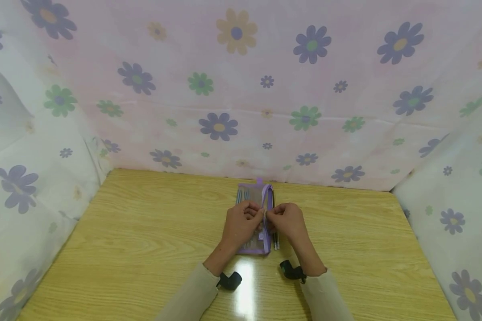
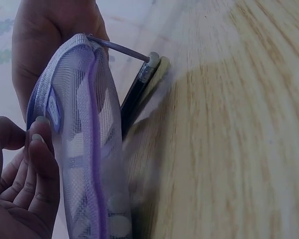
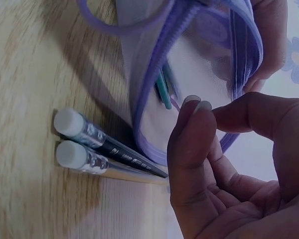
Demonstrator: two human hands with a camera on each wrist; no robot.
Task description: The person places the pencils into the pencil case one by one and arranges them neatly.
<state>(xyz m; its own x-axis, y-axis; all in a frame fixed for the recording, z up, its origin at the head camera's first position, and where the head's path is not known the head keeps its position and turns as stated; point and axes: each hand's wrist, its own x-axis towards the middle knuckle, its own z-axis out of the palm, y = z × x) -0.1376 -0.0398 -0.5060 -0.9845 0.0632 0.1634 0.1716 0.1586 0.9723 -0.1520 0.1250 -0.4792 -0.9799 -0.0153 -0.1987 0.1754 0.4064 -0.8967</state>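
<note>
A see-through mesh pencil case (image 1: 255, 194) with purple trim lies on the wooden table, its zipper side gaping (image 3: 154, 74). Pens or pencils show through the mesh, and a green stick (image 3: 163, 89) shows inside the opening. On the zipper side, my left hand (image 1: 241, 223) pinches the edge between thumb and fingertips. My right hand (image 1: 289, 219) faces it, thumb and fingertips pinched together at the same zipper edge; the exact contact is partly hidden. Right of the case lie a black pencil (image 3: 124, 152) and a tan pencil (image 3: 129, 173), both with white eraser ends.
The wooden table (image 1: 152, 232) runs around the case. Flower-printed cloth (image 1: 241, 98) hangs behind it and at both sides. A black wrist device (image 1: 230, 281) sits at the left cuff, and another black device (image 1: 291, 270) at the right cuff.
</note>
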